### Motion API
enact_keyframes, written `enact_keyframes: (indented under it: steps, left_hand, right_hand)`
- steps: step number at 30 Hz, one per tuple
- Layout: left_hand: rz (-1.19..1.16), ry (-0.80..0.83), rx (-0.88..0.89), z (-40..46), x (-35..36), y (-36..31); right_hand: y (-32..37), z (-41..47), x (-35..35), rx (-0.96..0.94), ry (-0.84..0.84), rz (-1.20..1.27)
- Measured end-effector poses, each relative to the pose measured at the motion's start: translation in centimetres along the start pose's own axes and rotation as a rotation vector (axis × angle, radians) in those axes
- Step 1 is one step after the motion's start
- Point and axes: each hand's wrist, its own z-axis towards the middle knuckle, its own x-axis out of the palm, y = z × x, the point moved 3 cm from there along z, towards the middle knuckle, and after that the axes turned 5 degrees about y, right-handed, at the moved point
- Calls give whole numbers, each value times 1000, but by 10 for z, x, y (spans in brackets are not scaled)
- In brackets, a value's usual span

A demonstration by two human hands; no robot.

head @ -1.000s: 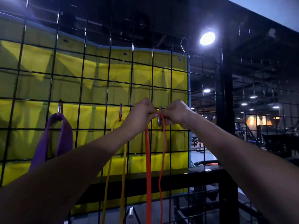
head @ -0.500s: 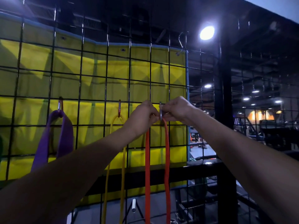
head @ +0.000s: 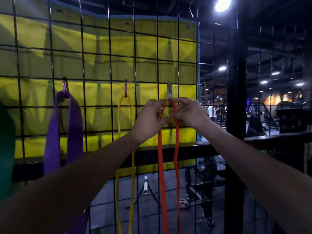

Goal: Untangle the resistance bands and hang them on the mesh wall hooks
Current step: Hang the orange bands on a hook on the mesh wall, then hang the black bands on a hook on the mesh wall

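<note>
The orange resistance band (head: 161, 166) was looped over the grey carabiner hook (head: 169, 93) clipped to the black wire mesh wall (head: 110, 48), with its two strands hanging straight down from that hook. The left strand was pinched by the curled fingers of the left hand (head: 149, 119) just below the hook, and the right strand was held by the curled fingers of the right hand (head: 190, 114) beside it. To the left of the grey hook, a yellow band (head: 118, 132) was hung from a red carabiner (head: 126, 89), and further left a wide purple band (head: 74, 125) was hung from another clip (head: 64, 86). A yellow tarp (head: 148, 46) was stretched behind the mesh.
</note>
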Motion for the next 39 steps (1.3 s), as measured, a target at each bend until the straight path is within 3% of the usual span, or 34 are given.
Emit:
enact_keyframes:
  steps: [7,12,19,23,27,32,39]
  left_hand:
    - [-11,39,-100,-12,4,-2]
    - [8,41,-133,-17,7,-4]
    - [194,-71,-49,-45,27,-28]
    - [160,55,-55,-76,74,-48]
    - [76,303,-76,-127,145,-56]
    - [-119,569,-218,-210,244,-58]
    - [-196,935,-229,-321,363,-59]
  right_hand:
    - [0,-12,-1,-149,-85,-341]
    - [-4,-15,1,-91,39,-317]
    - [-35,-56,-17,40,20,-308]
    - [-74,-106,-28,145,-36,-364]
    - [-114,-179,-38,299,8,-393]
    - [-178,-285,-49,609,25,-484]
    - [-275,-415,-62,944,-62,-453]
